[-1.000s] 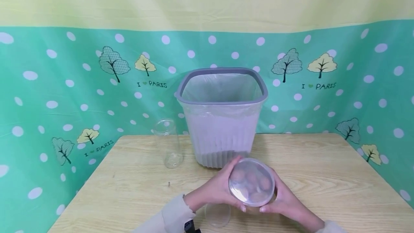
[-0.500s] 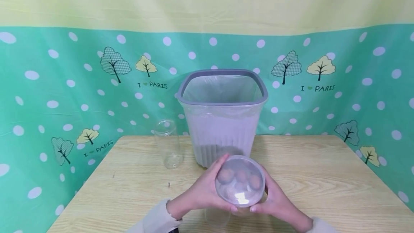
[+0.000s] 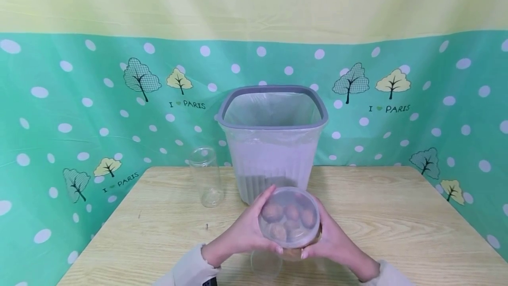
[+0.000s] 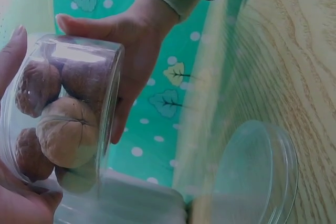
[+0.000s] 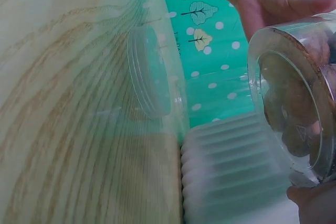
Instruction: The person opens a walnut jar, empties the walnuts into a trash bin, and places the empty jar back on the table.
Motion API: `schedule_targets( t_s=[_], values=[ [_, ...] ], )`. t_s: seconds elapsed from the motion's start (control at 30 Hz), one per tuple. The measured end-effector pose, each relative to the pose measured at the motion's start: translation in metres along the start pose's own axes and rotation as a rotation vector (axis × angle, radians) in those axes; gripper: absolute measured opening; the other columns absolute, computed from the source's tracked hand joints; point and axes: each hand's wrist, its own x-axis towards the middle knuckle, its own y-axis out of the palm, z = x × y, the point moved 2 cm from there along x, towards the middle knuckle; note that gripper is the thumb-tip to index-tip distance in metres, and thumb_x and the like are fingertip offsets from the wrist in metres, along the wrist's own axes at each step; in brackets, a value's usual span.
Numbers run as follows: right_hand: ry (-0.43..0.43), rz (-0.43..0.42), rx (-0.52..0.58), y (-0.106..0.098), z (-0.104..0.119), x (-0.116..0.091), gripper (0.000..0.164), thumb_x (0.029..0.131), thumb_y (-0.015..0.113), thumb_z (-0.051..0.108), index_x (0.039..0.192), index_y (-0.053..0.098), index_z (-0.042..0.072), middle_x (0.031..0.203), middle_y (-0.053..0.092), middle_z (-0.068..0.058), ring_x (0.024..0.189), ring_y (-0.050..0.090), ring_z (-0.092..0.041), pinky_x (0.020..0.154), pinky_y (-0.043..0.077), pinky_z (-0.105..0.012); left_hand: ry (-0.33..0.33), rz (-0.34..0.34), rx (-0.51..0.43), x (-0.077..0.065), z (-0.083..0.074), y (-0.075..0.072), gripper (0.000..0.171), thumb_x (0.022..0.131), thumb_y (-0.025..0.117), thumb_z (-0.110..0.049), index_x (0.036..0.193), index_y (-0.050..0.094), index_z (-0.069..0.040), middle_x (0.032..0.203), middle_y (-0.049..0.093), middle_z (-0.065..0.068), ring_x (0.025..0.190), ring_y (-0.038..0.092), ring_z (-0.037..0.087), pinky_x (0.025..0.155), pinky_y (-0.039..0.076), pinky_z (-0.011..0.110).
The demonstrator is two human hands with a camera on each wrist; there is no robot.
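Observation:
Both hands hold a short clear plastic jar [image 3: 289, 220] raised over the table, its translucent top tilted toward the head camera. Several brown walnuts [image 4: 68, 129] show through its wall in the left wrist view. My left hand [image 3: 246, 228] grips the jar's left side, thumb at the near edge. On the opposite side my right hand [image 3: 333, 242] grips it, the two thumbs close together in front. The jar's round base [image 5: 291, 106] faces the right wrist camera. Below the hands, a clear round lid [image 3: 266, 265] lies on the table, partly covered by the jar and left hand.
A tall, clear, lidless jar [image 3: 207, 178] stands at the back left of the wooden table [image 3: 381, 206]. Behind the hands is a large bin [image 3: 274, 153] with a grey rim and a clear liner. A green and yellow printed curtain [image 3: 166, 131] encloses the back and sides.
The hands have carried the walnut jar a little left and slightly up in the head view. Its tilt has shifted, and the walnuts show more clearly through the top. Both hands keep their grip.

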Motion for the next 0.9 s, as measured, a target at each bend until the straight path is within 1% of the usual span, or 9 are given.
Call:
schedule_targets(
  t_s=[0.1, 0.23, 0.27, 0.33, 0.47, 0.5, 0.6, 0.8, 0.9],
  values=[
    [0.027, 0.001, -0.024, -0.001, 0.002, 0.002, 0.114, 0.063, 0.088, 0.028, 0.149, 0.017, 0.005, 0.145, 0.035, -0.017, 0.129, 0.040, -0.018, 0.102, 0.034, -0.023, 0.019, 0.004, -0.031, 0.000, 0.002, -0.002, 0.125, 0.057, 0.091, -0.015, 0.151, 0.009, -0.004, 0.152, 0.025, 0.013, 0.135, 0.030, 0.031, 0.111, 0.027, 0.044],
    [0.063, -0.006, -0.051, -0.002, 0.005, 0.004, 0.115, 0.058, 0.089, 0.016, 0.149, 0.019, 0.010, 0.145, 0.036, -0.016, 0.128, 0.041, -0.017, 0.103, 0.033, -0.022, 0.046, -0.001, -0.046, 0.001, 0.003, -0.003, 0.126, 0.059, 0.087, -0.040, 0.151, 0.009, -0.004, 0.152, 0.025, 0.014, 0.135, 0.030, 0.031, 0.111, 0.026, 0.044],
    [0.065, -0.005, -0.053, -0.002, 0.005, 0.004, 0.115, 0.058, 0.089, 0.014, 0.149, 0.019, 0.010, 0.145, 0.036, -0.016, 0.128, 0.041, -0.017, 0.103, 0.032, -0.022, 0.048, -0.003, -0.048, 0.001, 0.003, -0.003, 0.126, 0.059, 0.086, -0.042, 0.151, 0.009, -0.004, 0.152, 0.025, 0.014, 0.135, 0.030, 0.031, 0.111, 0.026, 0.044],
    [0.070, -0.009, -0.059, -0.002, 0.006, 0.005, 0.115, 0.057, 0.089, 0.012, 0.149, 0.020, 0.010, 0.144, 0.037, -0.016, 0.128, 0.042, -0.017, 0.103, 0.033, -0.022, 0.041, -0.009, -0.049, 0.001, 0.002, -0.002, 0.125, 0.060, 0.087, -0.039, 0.151, 0.009, -0.004, 0.152, 0.024, 0.013, 0.136, 0.029, 0.031, 0.112, 0.025, 0.044],
    [0.066, -0.033, -0.084, -0.002, 0.006, 0.006, 0.115, 0.055, 0.089, 0.014, 0.148, 0.022, 0.010, 0.142, 0.039, -0.014, 0.126, 0.043, -0.016, 0.102, 0.034, -0.022, 0.014, -0.026, -0.031, 0.002, -0.001, 0.000, 0.122, 0.059, 0.089, -0.017, 0.151, 0.009, -0.005, 0.153, 0.022, 0.010, 0.138, 0.027, 0.028, 0.111, 0.025, 0.046],
    [0.064, -0.040, -0.093, -0.002, 0.006, 0.007, 0.115, 0.055, 0.090, 0.015, 0.148, 0.023, 0.010, 0.142, 0.040, -0.013, 0.125, 0.043, -0.015, 0.102, 0.034, -0.022, 0.010, -0.030, -0.025, 0.002, -0.002, 0.000, 0.122, 0.058, 0.088, -0.013, 0.151, 0.009, -0.005, 0.154, 0.022, 0.009, 0.138, 0.026, 0.027, 0.111, 0.024, 0.047],
    [0.050, -0.054, -0.110, -0.002, 0.006, 0.007, 0.114, 0.054, 0.090, 0.017, 0.147, 0.025, 0.009, 0.141, 0.041, -0.012, 0.123, 0.044, -0.015, 0.101, 0.035, -0.022, 0.014, -0.037, -0.017, 0.003, -0.003, 0.000, 0.122, 0.058, 0.088, -0.011, 0.151, 0.009, -0.005, 0.154, 0.021, 0.006, 0.138, 0.025, 0.025, 0.112, 0.024, 0.048],
    [0.024, -0.063, -0.117, 0.000, 0.007, 0.009, 0.112, 0.054, 0.091, 0.021, 0.146, 0.027, 0.008, 0.140, 0.043, -0.014, 0.121, 0.047, -0.018, 0.100, 0.037, -0.024, 0.052, -0.048, -0.012, 0.002, -0.004, 0.000, 0.122, 0.058, 0.088, -0.013, 0.151, 0.010, -0.006, 0.153, 0.024, 0.003, 0.137, 0.029, 0.025, 0.111, 0.026, 0.045],
    [0.007, -0.064, -0.114, 0.001, 0.007, 0.011, 0.112, 0.055, 0.091, 0.023, 0.145, 0.027, 0.007, 0.139, 0.043, -0.016, 0.120, 0.048, -0.021, 0.100, 0.039, -0.025, 0.051, -0.055, -0.028, 0.001, -0.003, 0.000, 0.122, 0.058, 0.089, -0.013, 0.151, 0.010, -0.007, 0.153, 0.025, 0.002, 0.136, 0.030, 0.025, 0.111, 0.026, 0.043]
  ],
)
